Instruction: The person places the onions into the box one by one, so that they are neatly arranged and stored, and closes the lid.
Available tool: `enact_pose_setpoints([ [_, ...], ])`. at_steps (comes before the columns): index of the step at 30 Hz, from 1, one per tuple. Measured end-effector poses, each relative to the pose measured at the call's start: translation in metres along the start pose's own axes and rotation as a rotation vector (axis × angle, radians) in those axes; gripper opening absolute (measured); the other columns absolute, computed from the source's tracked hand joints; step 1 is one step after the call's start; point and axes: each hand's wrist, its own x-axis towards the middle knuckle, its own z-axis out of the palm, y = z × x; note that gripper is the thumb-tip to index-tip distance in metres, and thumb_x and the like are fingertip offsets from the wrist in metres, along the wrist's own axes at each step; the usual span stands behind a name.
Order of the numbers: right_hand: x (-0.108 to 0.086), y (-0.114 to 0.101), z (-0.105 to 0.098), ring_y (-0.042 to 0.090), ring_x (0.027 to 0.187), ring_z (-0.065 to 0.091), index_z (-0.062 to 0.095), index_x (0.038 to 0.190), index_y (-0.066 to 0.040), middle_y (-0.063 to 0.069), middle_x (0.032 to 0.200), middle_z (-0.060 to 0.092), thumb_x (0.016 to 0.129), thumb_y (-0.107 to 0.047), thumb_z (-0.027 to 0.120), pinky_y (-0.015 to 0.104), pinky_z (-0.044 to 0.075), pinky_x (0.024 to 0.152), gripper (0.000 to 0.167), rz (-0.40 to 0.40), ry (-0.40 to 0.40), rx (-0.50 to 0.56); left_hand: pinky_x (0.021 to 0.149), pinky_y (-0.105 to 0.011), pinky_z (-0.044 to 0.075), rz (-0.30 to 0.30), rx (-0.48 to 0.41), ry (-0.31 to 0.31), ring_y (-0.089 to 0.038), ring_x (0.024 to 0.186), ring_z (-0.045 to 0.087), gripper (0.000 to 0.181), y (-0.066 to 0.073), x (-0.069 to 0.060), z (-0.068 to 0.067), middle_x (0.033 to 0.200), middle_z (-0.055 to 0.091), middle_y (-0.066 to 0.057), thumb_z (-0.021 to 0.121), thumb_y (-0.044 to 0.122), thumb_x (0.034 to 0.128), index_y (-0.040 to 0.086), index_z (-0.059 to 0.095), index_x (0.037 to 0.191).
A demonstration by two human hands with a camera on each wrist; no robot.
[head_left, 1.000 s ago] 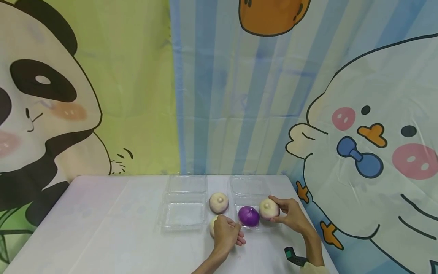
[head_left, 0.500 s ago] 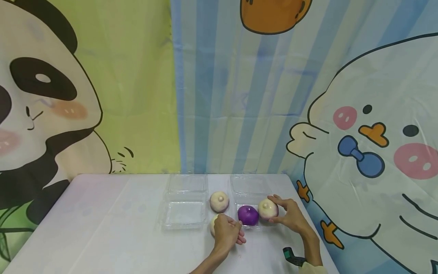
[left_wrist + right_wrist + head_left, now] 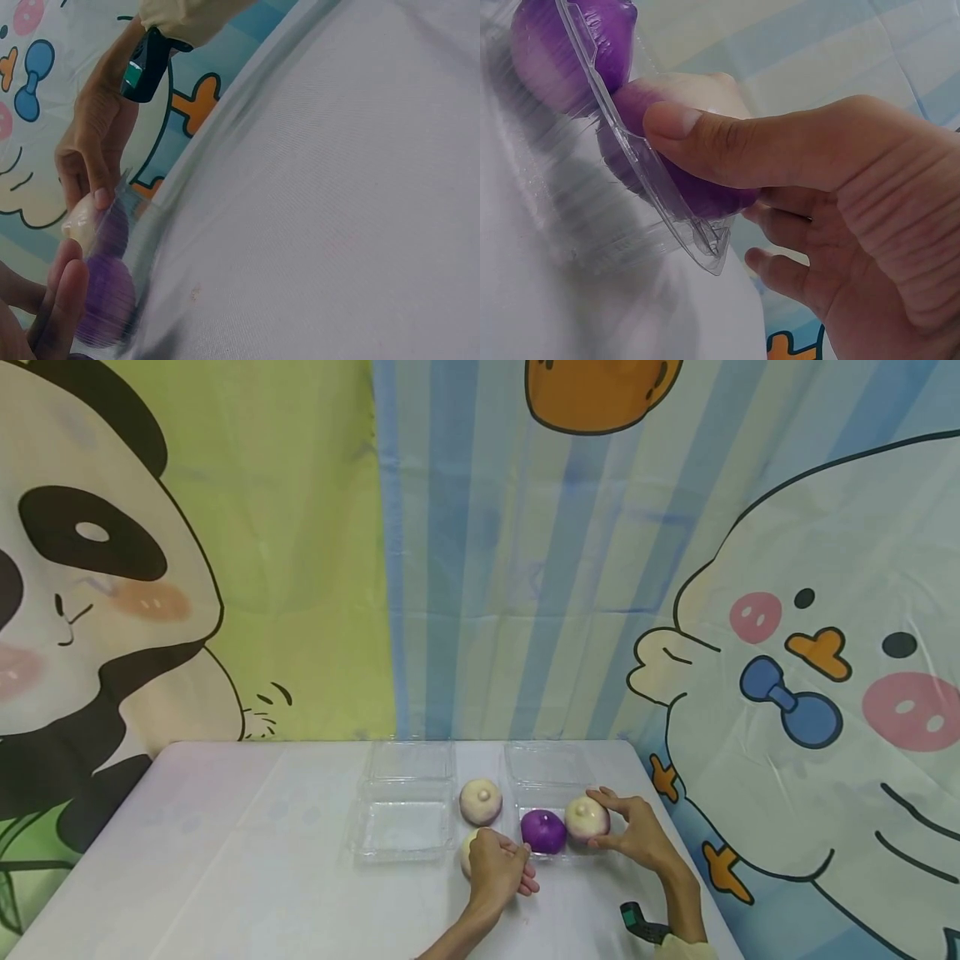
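Observation:
My right hand (image 3: 643, 835) pinches a purple-and-cream turnip (image 3: 585, 818), cream side up, between thumb and fingers. That turnip sits in the right end of a clear hinged plastic box (image 3: 546, 795). Beside it in the same box lies another turnip (image 3: 543, 833), purple side up. In the right wrist view my thumb (image 3: 712, 146) lies over the box's rim (image 3: 604, 105). My left hand (image 3: 497, 870), its fingers loosely bent, is by the box's near left corner; its grip on anything is not visible. It partly hides a cream-topped turnip (image 3: 467, 853).
One more cream-topped turnip (image 3: 481, 802) stands between the boxes. A second clear box (image 3: 405, 827) lies lid-open to the left on the white table (image 3: 262, 860). A printed curtain (image 3: 487, 568) hangs behind. My right wrist wears a dark device (image 3: 643, 924).
The right hand and its turnip shift very slightly left from the first frame. Since half a second ago, both hands and the turnips hold still.

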Motion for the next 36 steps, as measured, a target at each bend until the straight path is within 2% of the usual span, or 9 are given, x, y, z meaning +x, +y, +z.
enact_pose_setpoints([
  [6,-0.001,-0.002,0.0,0.053,0.153,0.047,0.066,0.148,-0.002,0.02,0.15,0.067,0.076,-0.017,0.101,0.084,0.034,0.12,0.081,-0.009,-0.008,-0.031,0.042,-0.035,0.063,-0.002,-0.005,-0.001,-0.022,0.043,0.072,0.018,-0.001,0.001,0.0,0.058,0.074,-0.012,0.071,-0.003,0.0985,-0.008,0.07,0.082],
  [10,-0.001,-0.006,0.0,0.052,0.153,0.048,0.067,0.146,-0.003,0.019,0.149,0.068,0.075,-0.017,0.102,0.084,0.029,0.122,0.081,0.004,-0.021,-0.074,0.042,-0.036,0.063,-0.002,-0.01,0.001,-0.022,0.044,0.072,0.017,-0.002,0.001,0.0,0.058,0.074,-0.012,0.071,-0.003,0.0982,-0.008,0.07,0.082],
  [18,0.0,-0.008,0.002,0.056,0.154,0.045,0.068,0.145,-0.002,0.025,0.156,0.06,0.074,-0.018,0.103,0.086,0.023,0.123,0.081,0.033,-0.045,-0.136,0.042,-0.036,0.063,-0.015,-0.009,0.004,-0.022,0.043,0.072,0.016,-0.002,0.001,0.002,0.058,0.073,-0.012,0.071,-0.003,0.098,-0.008,0.069,0.083],
  [27,0.001,-0.009,0.003,0.06,0.152,0.044,0.069,0.144,-0.003,0.031,0.16,0.053,0.072,-0.02,0.104,0.086,0.029,0.121,0.082,0.047,-0.06,-0.174,0.043,-0.035,0.063,-0.016,0.01,0.001,-0.022,0.044,0.072,0.017,-0.001,0.0,0.001,0.058,0.073,-0.011,0.07,-0.003,0.0984,-0.015,0.071,0.087],
  [36,0.002,-0.01,0.004,0.062,0.15,0.045,0.07,0.143,-0.004,0.032,0.161,0.052,0.072,-0.026,0.104,0.086,0.033,0.119,0.082,0.063,-0.073,-0.187,0.043,-0.035,0.063,-0.019,0.01,0.006,-0.021,0.044,0.072,0.017,-0.001,0.001,0.002,0.058,0.073,-0.01,0.071,-0.002,0.0983,-0.013,0.071,0.085],
])
